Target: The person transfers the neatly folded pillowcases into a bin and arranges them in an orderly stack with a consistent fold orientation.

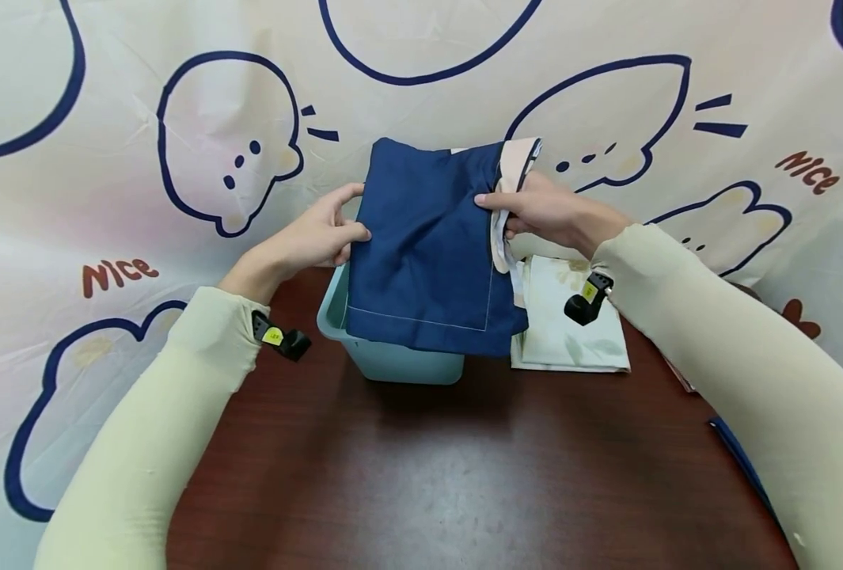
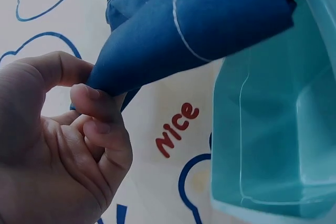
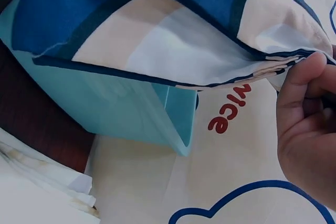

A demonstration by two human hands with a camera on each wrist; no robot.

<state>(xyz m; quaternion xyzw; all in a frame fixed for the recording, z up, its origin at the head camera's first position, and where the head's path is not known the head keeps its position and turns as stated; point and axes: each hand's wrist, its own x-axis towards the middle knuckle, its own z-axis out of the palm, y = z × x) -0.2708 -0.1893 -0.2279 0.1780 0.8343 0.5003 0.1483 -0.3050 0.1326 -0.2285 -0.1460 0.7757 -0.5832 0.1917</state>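
Note:
A folded dark blue cloth point(image 1: 428, 253) with a white stitched line hangs over a light teal plastic bin point(image 1: 403, 364). At the cloth's left edge, my left hand point(image 1: 314, 233) pinches it between thumb and fingers; the left wrist view shows the pinched blue corner point(image 2: 113, 80). My right hand point(image 1: 552, 210) grips the gathered right edge, where pink and white patterned layers point(image 3: 173, 40) show under the blue. Part of the bin's opening is hidden behind the cloth. The bare inner wall of the bin point(image 2: 268, 129) appears in the left wrist view.
Right of the bin lies a folded white cloth stack point(image 1: 571, 317) with a pale print. A dark blue item point(image 1: 738, 455) is partly covered by the right sleeve. Behind the brown table point(image 1: 435, 475) hangs a pale curtain point(image 1: 421, 111) with cartoon outlines.

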